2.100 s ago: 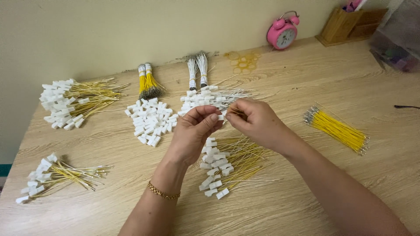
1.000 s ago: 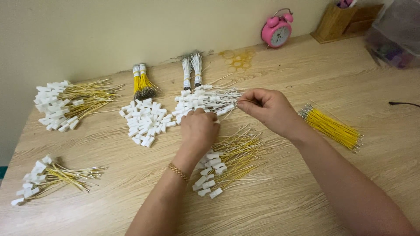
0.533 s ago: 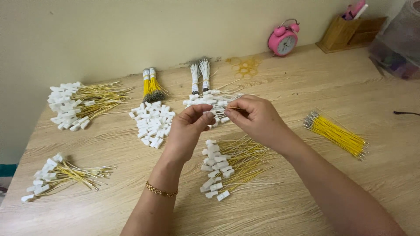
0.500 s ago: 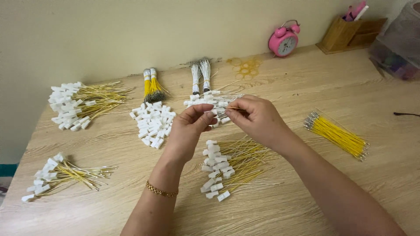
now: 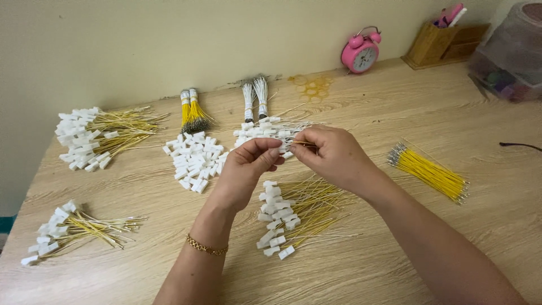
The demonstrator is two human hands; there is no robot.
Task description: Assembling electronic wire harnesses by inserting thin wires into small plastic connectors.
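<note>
My left hand (image 5: 246,170) pinches a small white plastic connector (image 5: 280,151) at its fingertips. My right hand (image 5: 332,156) grips a thin yellow wire (image 5: 307,143) whose end meets that connector. Both hands hover above the wooden table (image 5: 395,243). Just below them lies a pile of finished yellow wires with white connectors (image 5: 293,212). A heap of loose white connectors (image 5: 193,160) lies left of my left hand. Behind the hands sits a pile of white wires with connectors (image 5: 265,129).
A bundle of bare yellow wires (image 5: 429,172) lies at the right. Two more connector-and-wire piles (image 5: 93,135) (image 5: 70,229) lie at the left. Banded yellow (image 5: 192,110) and white (image 5: 254,96) wire bundles, a pink alarm clock (image 5: 360,53), a wooden holder (image 5: 440,42) and a plastic box (image 5: 511,51) stand at the back.
My right hand reached out to the right a second ago and came back to meet the left hand. Both hands now hold the connector and wire together.
</note>
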